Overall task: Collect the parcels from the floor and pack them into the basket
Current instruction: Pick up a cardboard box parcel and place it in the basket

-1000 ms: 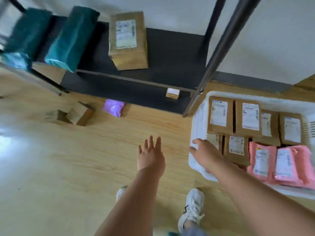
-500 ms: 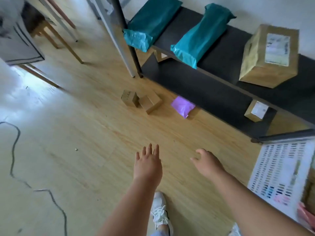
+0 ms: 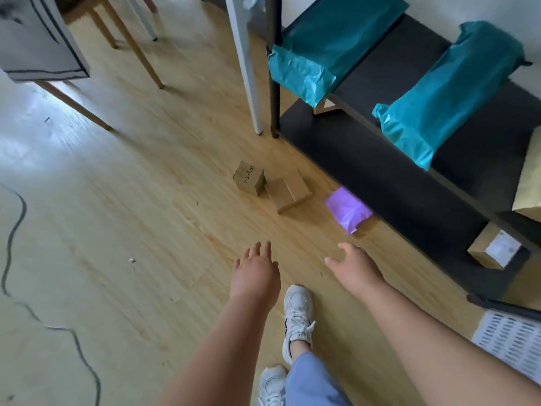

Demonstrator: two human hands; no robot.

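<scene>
Cardboard boxes [image 3: 285, 191] and purple parcel [image 3: 348, 212] nearer now, basket [image 3: 509, 341] at frame edge, left hand [image 3: 254, 273] and right hand [image 3: 355, 269] spread, empty.

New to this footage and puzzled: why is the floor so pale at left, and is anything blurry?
Head view: glare whitens the floor at left; everything is slightly soft, yet writing on the small box shows.

Both hands hover empty over the floor, fingers loosely spread: left hand [image 3: 254, 271], right hand [image 3: 355, 269]. In front of the black shelf [image 3: 380, 171] lie two cardboard boxes [image 3: 248, 180] side by side, with a purple parcel [image 3: 348, 210] right at its lower edge. A corner of the white basket [image 3: 509, 344] shows past the shelf's near end.
</scene>
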